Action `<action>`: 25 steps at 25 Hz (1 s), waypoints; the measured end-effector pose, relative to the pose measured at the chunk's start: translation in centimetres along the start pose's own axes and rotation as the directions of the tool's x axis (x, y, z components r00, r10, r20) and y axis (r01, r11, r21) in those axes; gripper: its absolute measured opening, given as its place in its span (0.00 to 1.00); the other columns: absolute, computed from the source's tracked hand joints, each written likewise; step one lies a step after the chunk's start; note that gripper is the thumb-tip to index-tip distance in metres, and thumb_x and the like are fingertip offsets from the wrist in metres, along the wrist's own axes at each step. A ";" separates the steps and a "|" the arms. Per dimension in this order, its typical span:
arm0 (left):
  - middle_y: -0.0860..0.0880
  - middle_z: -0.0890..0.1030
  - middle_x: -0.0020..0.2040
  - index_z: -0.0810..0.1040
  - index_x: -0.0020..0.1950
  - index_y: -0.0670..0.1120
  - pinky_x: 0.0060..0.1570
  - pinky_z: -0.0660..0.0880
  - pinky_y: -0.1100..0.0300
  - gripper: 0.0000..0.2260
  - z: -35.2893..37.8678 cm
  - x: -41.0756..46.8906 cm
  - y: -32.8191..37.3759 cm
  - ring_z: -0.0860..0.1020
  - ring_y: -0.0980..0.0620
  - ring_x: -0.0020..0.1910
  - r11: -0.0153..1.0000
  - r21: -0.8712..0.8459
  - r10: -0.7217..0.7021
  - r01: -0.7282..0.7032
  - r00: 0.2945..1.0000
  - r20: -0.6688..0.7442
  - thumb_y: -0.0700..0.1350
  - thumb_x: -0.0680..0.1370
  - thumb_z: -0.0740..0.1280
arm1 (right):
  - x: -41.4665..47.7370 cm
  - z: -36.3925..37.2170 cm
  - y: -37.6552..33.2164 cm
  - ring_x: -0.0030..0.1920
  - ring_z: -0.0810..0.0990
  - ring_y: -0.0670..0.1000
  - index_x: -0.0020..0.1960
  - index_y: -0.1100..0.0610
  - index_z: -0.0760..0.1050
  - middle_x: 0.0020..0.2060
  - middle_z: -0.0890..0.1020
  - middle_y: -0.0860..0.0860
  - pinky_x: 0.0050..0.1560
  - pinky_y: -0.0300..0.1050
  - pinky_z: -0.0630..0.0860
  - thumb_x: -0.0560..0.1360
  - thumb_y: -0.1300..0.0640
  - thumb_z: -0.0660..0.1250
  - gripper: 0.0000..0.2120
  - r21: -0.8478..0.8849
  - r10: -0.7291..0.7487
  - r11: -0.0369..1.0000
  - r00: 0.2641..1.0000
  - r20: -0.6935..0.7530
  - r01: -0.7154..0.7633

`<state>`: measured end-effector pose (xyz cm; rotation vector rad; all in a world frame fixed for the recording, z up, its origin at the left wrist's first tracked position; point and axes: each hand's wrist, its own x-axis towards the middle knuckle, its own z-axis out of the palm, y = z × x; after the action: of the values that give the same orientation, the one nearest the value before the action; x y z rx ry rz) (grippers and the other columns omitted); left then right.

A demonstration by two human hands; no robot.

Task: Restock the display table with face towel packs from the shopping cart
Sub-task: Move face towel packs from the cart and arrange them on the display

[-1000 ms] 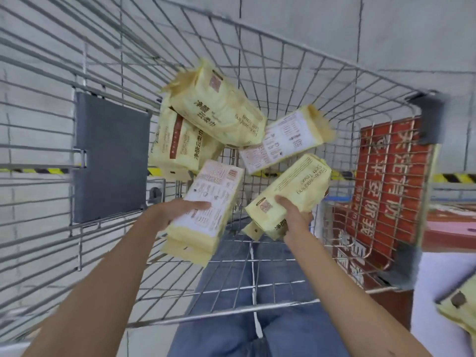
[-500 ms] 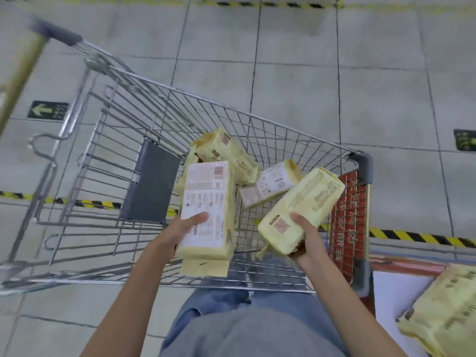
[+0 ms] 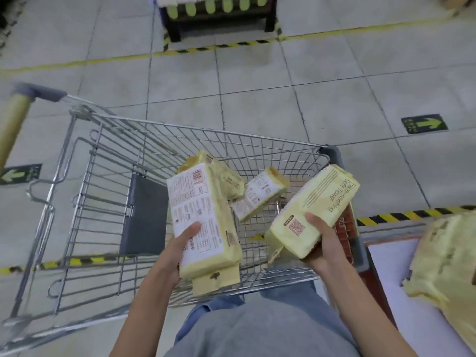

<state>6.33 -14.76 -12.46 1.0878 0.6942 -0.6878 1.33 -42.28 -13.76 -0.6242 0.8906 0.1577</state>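
My left hand grips a yellow face towel pack, its white printed back facing up, above the wire shopping cart. My right hand holds a second yellow pack from below, thumb on top, over the cart's right side. Two more packs lie in the cart basket: one with its white label up and one partly hidden behind the left pack. At the right edge, the display table with a white top carries a yellow pack.
The cart's yellow handle sticks out at the far left and a grey flap hangs inside the basket. A red sign sits on the cart's right end. A dark stand with goods is across the tiled aisle.
Both hands have lifted their packs up out of the cart basket. The view pulled back and up, so the whole cart and the display table at right came into sight.
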 end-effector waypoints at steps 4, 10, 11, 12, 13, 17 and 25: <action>0.45 0.86 0.43 0.79 0.52 0.46 0.30 0.80 0.54 0.17 0.1 0.1 2.1 0.85 0.47 0.40 0.986 0.163 -0.051 0.025 0.986 0.157 0.48 0.64 0.71 | -4.4 0.0 2.6 0.45 0.85 0.56 0.58 0.51 0.75 0.46 0.86 0.54 0.38 0.54 0.81 0.65 0.57 0.69 0.21 0.163 -0.216 0.961 0.974 -0.060 0.223; 0.45 0.86 0.46 0.79 0.53 0.46 0.31 0.80 0.53 0.16 2.1 -0.4 0.6 0.85 0.47 0.42 0.937 0.343 -0.207 0.068 0.899 0.387 0.47 0.67 0.70 | -13.7 -4.1 10.8 0.49 0.84 0.57 0.59 0.52 0.76 0.51 0.85 0.55 0.54 0.64 0.75 0.64 0.57 0.69 0.22 0.350 -0.317 0.838 0.896 -0.312 0.419; 0.44 0.86 0.46 0.79 0.53 0.46 0.31 0.80 0.53 0.15 3.2 -0.8 -0.4 0.85 0.47 0.42 0.918 0.388 -0.255 0.083 0.873 0.417 0.47 0.67 0.69 | -15.3 -5.1 12.1 0.49 0.84 0.58 0.58 0.53 0.76 0.49 0.85 0.55 0.52 0.63 0.76 0.64 0.57 0.69 0.21 0.369 -0.319 0.814 0.876 -0.361 0.448; 0.44 0.86 0.45 0.79 0.53 0.46 0.31 0.80 0.52 0.15 4.2 -1.1 -1.2 0.85 0.47 0.42 0.898 0.432 -0.291 0.085 0.851 0.438 0.47 0.67 0.69 | -16.6 -6.0 13.3 0.48 0.84 0.58 0.57 0.53 0.76 0.49 0.85 0.55 0.50 0.61 0.77 0.64 0.57 0.69 0.21 0.385 -0.315 0.794 0.860 -0.402 0.471; 0.44 0.86 0.45 0.79 0.53 0.46 0.30 0.80 0.52 0.15 5.2 -1.5 -2.2 0.85 0.46 0.41 0.879 0.470 -0.319 0.079 0.830 0.458 0.46 0.67 0.69 | -17.7 -6.9 14.4 0.48 0.84 0.58 0.57 0.53 0.76 0.48 0.85 0.55 0.48 0.60 0.78 0.64 0.57 0.69 0.21 0.404 -0.308 0.772 0.845 -0.437 0.490; 0.43 0.85 0.46 0.79 0.53 0.45 0.31 0.80 0.52 0.14 10.4 -4.2 -8.6 0.85 0.45 0.41 0.754 0.651 -0.506 0.090 0.712 0.487 0.44 0.68 0.68 | -21.8 -11.2 17.9 0.46 0.85 0.56 0.56 0.55 0.77 0.48 0.85 0.56 0.39 0.53 0.81 0.65 0.58 0.69 0.19 0.492 -0.308 0.626 0.772 -0.556 0.605; 0.42 0.85 0.50 0.78 0.56 0.45 0.34 0.81 0.50 0.18 18.5 -9.9 -24.5 0.84 0.45 0.44 0.514 0.857 -0.702 0.039 0.594 0.394 0.45 0.67 0.69 | -29.0 -24.1 19.7 0.49 0.84 0.58 0.58 0.56 0.75 0.51 0.84 0.58 0.44 0.55 0.80 0.65 0.58 0.70 0.21 0.494 -0.269 0.444 0.637 -0.723 0.748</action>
<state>-15.85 -38.17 -12.24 1.2931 -0.1402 -1.8833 -40.71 -36.46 -11.51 -0.0753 1.1506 -1.0501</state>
